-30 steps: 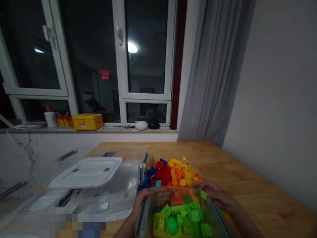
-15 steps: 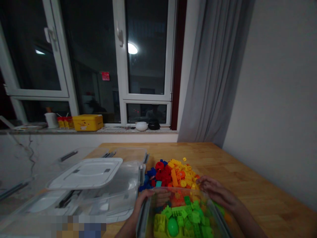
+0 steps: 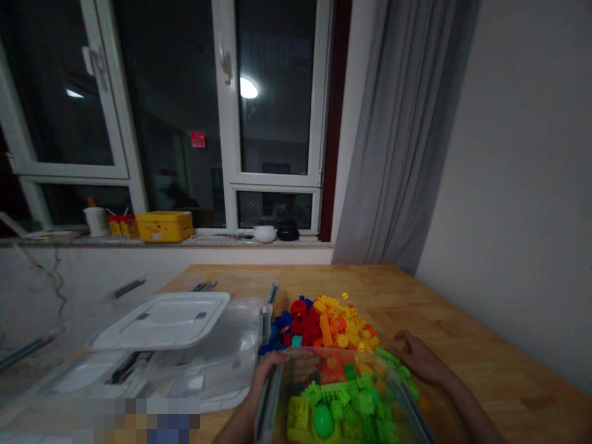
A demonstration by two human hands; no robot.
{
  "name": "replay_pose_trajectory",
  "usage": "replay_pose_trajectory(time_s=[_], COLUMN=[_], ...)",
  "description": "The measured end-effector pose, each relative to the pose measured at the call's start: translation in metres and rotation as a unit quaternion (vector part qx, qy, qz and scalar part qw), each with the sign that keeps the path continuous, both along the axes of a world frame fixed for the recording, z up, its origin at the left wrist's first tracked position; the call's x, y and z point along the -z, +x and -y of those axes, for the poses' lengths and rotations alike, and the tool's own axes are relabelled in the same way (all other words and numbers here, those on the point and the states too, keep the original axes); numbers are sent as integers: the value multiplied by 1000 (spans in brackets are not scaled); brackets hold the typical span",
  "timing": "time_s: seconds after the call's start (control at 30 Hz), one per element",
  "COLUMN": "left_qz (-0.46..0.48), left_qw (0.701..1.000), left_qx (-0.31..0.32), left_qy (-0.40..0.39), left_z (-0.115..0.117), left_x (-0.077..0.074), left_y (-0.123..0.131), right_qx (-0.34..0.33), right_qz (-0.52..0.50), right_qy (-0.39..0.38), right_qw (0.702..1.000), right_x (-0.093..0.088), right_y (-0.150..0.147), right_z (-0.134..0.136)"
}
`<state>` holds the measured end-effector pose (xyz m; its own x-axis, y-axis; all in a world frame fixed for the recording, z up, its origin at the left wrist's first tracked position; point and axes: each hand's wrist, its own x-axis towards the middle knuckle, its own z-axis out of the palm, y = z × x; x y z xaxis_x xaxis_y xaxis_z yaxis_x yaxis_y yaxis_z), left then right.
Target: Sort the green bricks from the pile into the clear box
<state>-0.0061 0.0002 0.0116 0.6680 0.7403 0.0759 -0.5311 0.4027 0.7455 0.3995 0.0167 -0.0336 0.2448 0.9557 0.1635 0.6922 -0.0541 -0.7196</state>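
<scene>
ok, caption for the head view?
Left hand and right hand at a clear bin of green bricks beside a brick heap.

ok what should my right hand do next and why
Probably press the green bricks at the far right rim of the clear plastic bin down inside with your right hand. They appear to sit high against the rim, that hand is right beside them, and your left hand is already on the bin's left wall.

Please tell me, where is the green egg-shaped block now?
The green egg-shaped block lies inside the clear plastic bin, low in the head view, right beside a yellow block.
</scene>
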Motion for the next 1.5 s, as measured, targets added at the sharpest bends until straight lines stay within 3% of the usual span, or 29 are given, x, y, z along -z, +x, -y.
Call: replay_pose_trajectory(time_s=[0.4, 0.6, 0.8, 1.17, 1.5], left_qz=[26, 20, 12, -27, -21], left_qw=[1000, 1000, 1000, 999, 1000], left_qx=[12, -16, 15, -8, -6], left_qy=[-3, -11, 1, 19, 11], left_z=[-2, -2, -3, -5, 3], left_x=[2, 8, 10, 5, 12], left_y=[2, 0, -1, 0, -7], right_qx=[-104, -90, -73, 1, -38], right_qz=[-13, -10, -25, -36, -88], right_qy=[-47, -37, -26, 43, 22], right_qw=[993, 995, 997, 998, 995], right_x=[-2, 2, 6, 37, 28], right_y=[-5, -5, -10, -4, -10], right_z=[3, 2, 3, 4, 12])
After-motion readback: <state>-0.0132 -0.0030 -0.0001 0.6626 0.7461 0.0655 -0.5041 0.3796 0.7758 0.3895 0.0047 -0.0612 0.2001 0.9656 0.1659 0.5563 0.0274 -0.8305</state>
